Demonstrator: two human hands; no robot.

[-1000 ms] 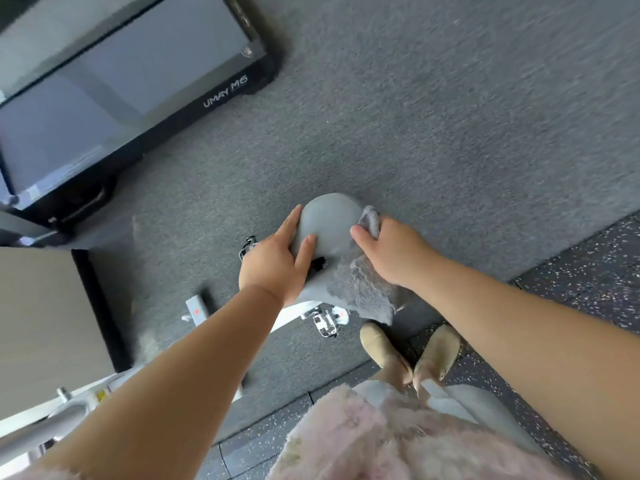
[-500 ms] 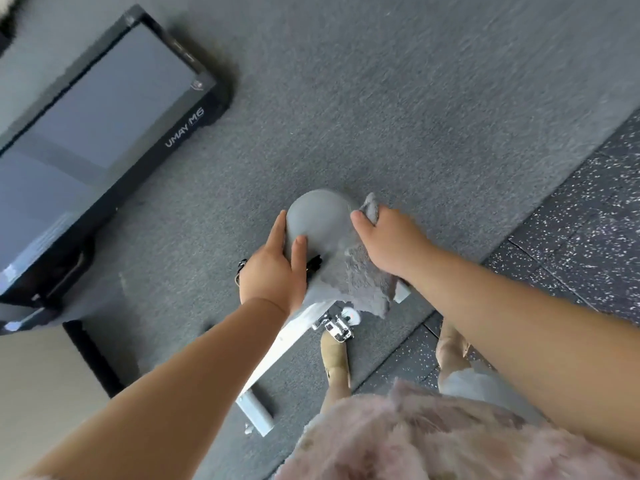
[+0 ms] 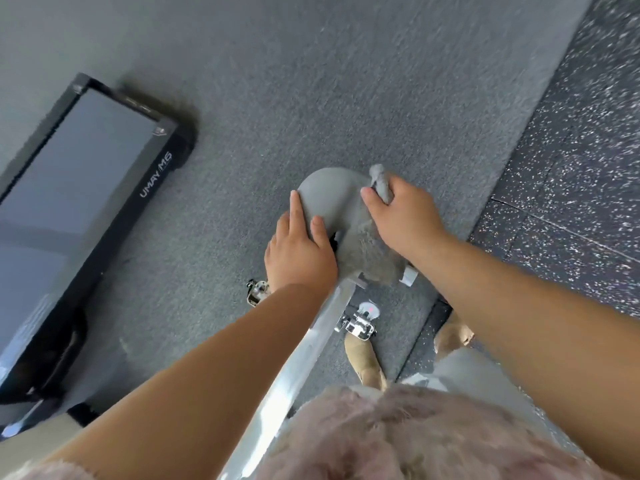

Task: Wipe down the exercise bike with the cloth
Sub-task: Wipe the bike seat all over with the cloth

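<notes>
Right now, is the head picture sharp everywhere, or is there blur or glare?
Head view: the rounded grey bike seat, the left hand and the right hand look fairly sharp; the speckled black rubber floor streaks with motion blur at the right; the white metal bike frame looks washed-out and soft near the bottom.

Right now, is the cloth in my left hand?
No, the right hand grips the cloth against the seat, while the left hand holds the seat with nothing else in it.
</notes>
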